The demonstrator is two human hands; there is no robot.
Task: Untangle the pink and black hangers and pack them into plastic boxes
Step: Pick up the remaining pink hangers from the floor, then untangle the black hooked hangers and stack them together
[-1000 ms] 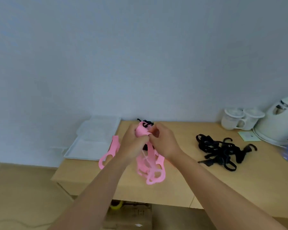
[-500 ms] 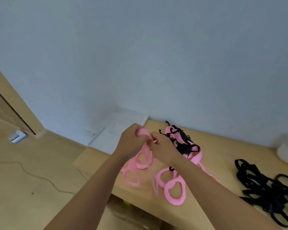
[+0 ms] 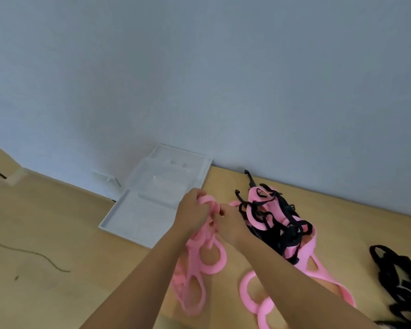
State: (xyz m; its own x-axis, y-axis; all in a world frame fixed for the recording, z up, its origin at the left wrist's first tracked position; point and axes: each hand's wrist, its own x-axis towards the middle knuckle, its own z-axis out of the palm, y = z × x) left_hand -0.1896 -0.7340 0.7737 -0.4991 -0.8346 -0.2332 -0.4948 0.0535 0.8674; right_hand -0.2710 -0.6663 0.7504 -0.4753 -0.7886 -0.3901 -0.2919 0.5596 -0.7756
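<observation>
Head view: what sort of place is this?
Likely a plain room at home or in an office: a light wooden table against a bare pale wall, a wood-look floor with a loose cable, and tangled pink hangers.

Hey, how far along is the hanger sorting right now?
Done: a pile of black hangers lies apart at the right. In hand: the left hand and right hand grip a bunch of pink hangers. Left: the mixed tangle of pink and black is knotted together, and no hanger shows in the plastic box.
</observation>
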